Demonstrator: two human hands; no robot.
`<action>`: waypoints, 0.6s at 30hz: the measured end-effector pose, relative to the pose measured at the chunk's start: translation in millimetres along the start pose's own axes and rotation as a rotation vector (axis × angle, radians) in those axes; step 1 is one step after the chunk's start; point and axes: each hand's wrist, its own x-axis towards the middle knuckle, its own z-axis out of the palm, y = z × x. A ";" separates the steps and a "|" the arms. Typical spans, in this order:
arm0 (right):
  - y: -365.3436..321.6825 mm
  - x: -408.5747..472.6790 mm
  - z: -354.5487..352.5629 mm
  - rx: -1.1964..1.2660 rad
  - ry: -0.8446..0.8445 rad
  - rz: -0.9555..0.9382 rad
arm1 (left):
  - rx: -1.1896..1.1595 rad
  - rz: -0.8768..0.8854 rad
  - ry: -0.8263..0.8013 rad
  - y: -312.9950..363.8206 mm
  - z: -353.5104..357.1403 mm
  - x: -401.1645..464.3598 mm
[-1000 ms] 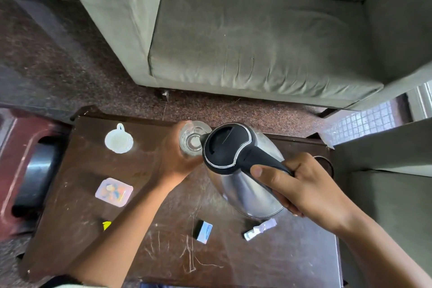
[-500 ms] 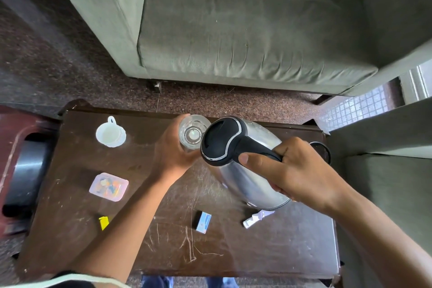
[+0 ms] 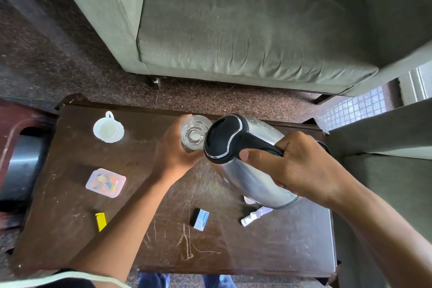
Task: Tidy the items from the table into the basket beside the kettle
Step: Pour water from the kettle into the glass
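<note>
Kettle [image 3: 247,166]: steel body, black lid and handle, tilted with its spout over the glass. My right hand [image 3: 301,170] is wrapped tight round the handle. I judge it the heaviest piece here, rigid, its polished sides slippery; the handle is the only sensible hold.

Glass [image 3: 194,134]: clear, upright, rim just beside the kettle lid. My left hand [image 3: 174,154] is closed around its near side. Fragile and smooth; best held low around the wall.

Table [image 3: 268,248]: dark, scratched wood, bearing all that follows.

Cup [image 3: 108,129]: white, far left, well apart from the hands. Breakable; take by its loop handle.

Box [image 3: 105,183]: flat pink plastic, lidded, coloured bits inside. Light and stiff; pinch the edges.

Lighter [image 3: 101,221]: yellow, near edge, partly behind my left forearm. Small, light, hard.

Matchbox [image 3: 201,219]: blue and white, near centre. Light card, crushable.

Sachet [image 3: 256,216]: crumpled wrapper beneath the kettle base. Soft, nearly weightless.

Basket: I cannot find one in view.
</note>
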 end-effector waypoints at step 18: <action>-2.0 1.8 -2.9 -0.093 0.020 -0.019 | 0.014 -0.008 0.041 -16.1 9.5 -4.8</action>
